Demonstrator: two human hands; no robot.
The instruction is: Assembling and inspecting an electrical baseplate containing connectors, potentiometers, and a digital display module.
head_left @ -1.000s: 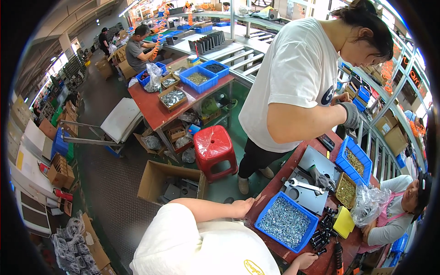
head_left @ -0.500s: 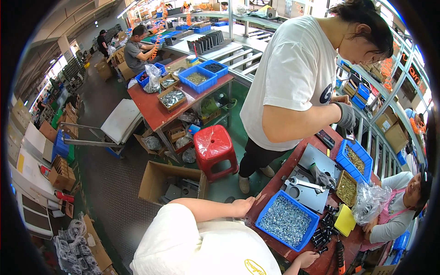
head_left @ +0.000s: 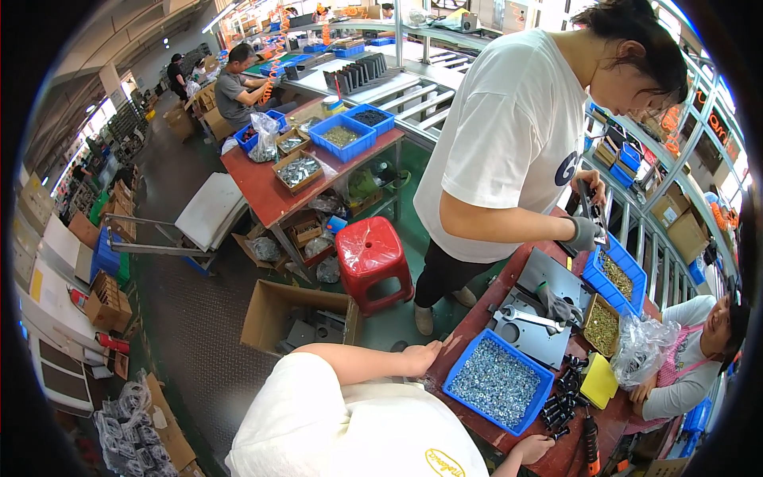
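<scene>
My left hand [head_left: 421, 359] rests at the near edge of the red worktable [head_left: 445, 374], its fingers curled against that edge. Lower right, my right hand [head_left: 534, 449] lies on the tabletop with its fingers drawn together at a small black bolt-like part [head_left: 560, 433]; the grip itself is partly hidden. That part lies beside a pile of similar black parts [head_left: 561, 401]. Between my hands stands a blue bin [head_left: 453, 385] of small silvery metal pieces. Beyond it an open-end wrench [head_left: 528, 319] lies across grey metal plates [head_left: 548, 347].
A co-worker in white [head_left: 509, 135] stands across the table, holding a black part [head_left: 588, 203]. Another person [head_left: 691, 350] leans in at right. A yellow pad [head_left: 598, 381] and an orange-black tool [head_left: 590, 445] lie nearby. Left are a red stool [head_left: 372, 246] and open carton [head_left: 262, 318].
The standing co-worker's hands have shifted, and a black part now shows in them above the blue bin. The person at right has moved their head slightly. Both my hands stay in place.
</scene>
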